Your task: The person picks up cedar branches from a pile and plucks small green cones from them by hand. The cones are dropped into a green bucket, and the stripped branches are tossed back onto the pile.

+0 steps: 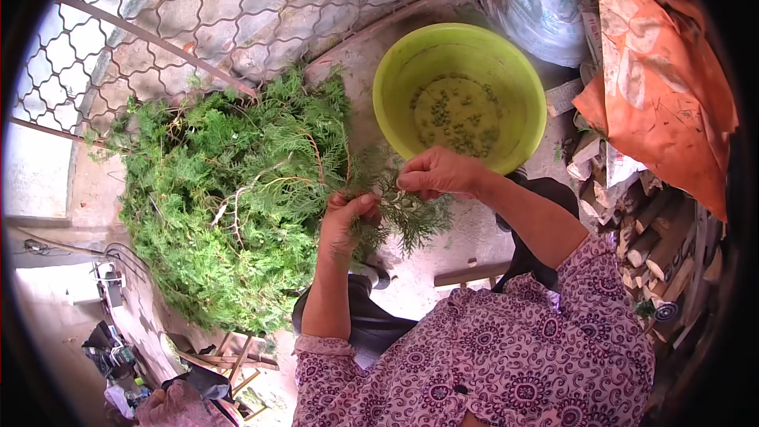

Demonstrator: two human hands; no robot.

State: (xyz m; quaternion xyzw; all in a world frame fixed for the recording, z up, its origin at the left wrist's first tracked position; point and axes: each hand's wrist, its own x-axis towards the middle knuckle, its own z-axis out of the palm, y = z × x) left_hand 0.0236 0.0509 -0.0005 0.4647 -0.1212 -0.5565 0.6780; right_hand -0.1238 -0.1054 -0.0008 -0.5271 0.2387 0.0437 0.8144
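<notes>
My left hand (345,215) is closed around the stem of a leafy evergreen branch (409,217), whose flat, scaly green sprays hang to the right. At the branch's upper edge, my right hand (436,172) has its thumb and fingers pinched together against the foliage. What lies between those fingertips is too small to make out. Just beyond the right hand stands a yellow-green plastic basin (383,103), with several small round green cones (455,116) scattered over its bottom. A large heap of cut evergreen branches (229,213) lies beside my left hand.
A wavy wire mesh panel (237,12) runs behind the heap. To the right are a white woven sack (541,8), an orange bag (656,103) and stacked firewood (652,249). A wooden piece (472,273) lies low near my legs. Another person's patterned sleeve (182,407) shows at lower left.
</notes>
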